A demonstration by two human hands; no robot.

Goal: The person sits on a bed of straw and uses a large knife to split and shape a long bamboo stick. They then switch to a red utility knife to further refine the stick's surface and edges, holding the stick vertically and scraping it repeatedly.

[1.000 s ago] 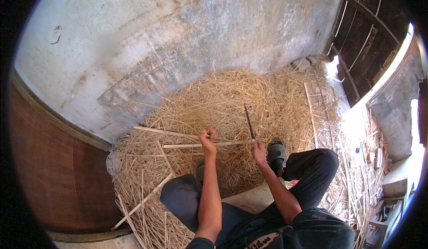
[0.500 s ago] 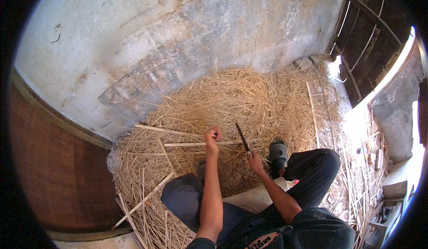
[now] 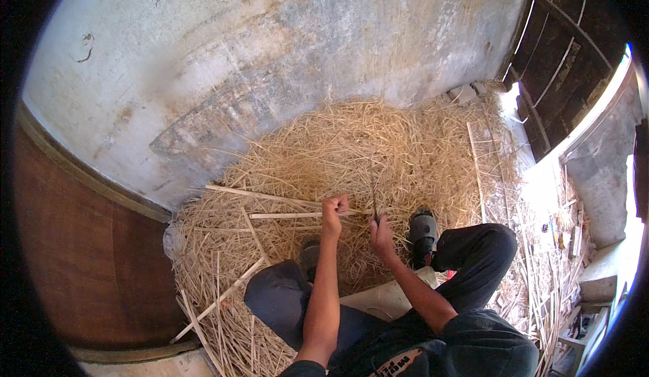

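Note:
My left hand (image 3: 335,207) is a closed fist around a pale wooden strip (image 3: 260,194) that runs off to the left. A second pale strip (image 3: 280,215) passes just below the fist, and I cannot tell whether it is gripped too. A strip end shows to the right of the fist, close to the blade. In my right hand (image 3: 381,235) is the handle of a long dark knife (image 3: 374,191), its thin blade pointing away from me, nearly edge-on. The two hands are a short way apart, over a heap of shavings (image 3: 351,140).
A stained plaster wall (image 3: 304,53) rises behind the shavings. Loose strips (image 3: 226,299) lie crossed near my left knee. On the left is a brown panel (image 3: 88,242). More sticks (image 3: 541,282) lie to the right, by a dark slatted wall (image 3: 551,59). My shod right foot (image 3: 422,232) rests beside the knife hand.
My left hand has moved slightly right. The right hand has shifted a little left and up, bringing the knife from a leftward slant to nearly straight ahead, closer to the strip end.

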